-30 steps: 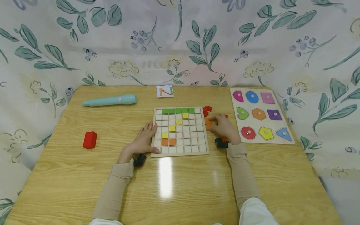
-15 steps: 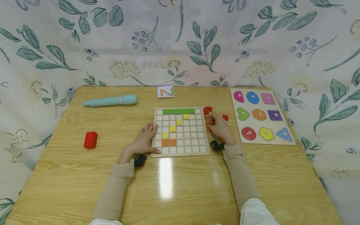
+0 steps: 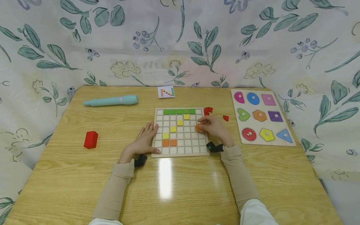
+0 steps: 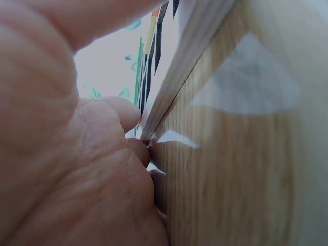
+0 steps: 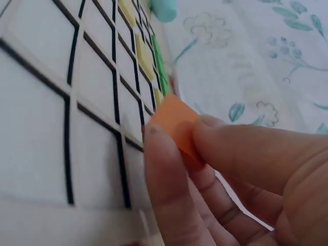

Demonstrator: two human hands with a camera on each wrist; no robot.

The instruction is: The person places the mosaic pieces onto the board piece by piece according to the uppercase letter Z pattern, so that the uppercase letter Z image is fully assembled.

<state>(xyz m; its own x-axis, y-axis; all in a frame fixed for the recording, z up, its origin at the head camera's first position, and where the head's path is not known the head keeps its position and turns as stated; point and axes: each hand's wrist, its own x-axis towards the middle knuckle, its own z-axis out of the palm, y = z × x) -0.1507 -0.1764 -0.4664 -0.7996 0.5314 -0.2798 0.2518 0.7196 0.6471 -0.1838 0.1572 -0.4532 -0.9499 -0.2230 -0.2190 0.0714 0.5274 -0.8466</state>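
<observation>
A white wooden grid board (image 3: 187,150) lies mid-table. A row of green tiles (image 3: 179,111) runs along its far side, a diagonal of yellow tiles (image 3: 172,128) steps toward the near left, and two orange tiles (image 3: 169,142) sit below. My left hand (image 3: 142,140) rests with spread fingers along the board's left edge, its thumb at the near corner. Over the board's right edge, my right hand (image 3: 216,128) pinches an orange square tile (image 5: 174,123) between thumb and fingers, tilted above bare cells. Whatever lies beneath the right palm is hidden.
Several red pieces (image 3: 207,111) lie off the board's far right corner, and one red piece (image 3: 226,118) sits apart. A shape puzzle board (image 3: 252,108) is at right. A pattern card (image 3: 166,92), a teal stick-like object (image 3: 111,101) and a red block (image 3: 91,139) lie farther out.
My right hand has moved left from the loose pieces beside the board to over its right columns, now with an orange tile in its fingers. My left hand has stayed put.
</observation>
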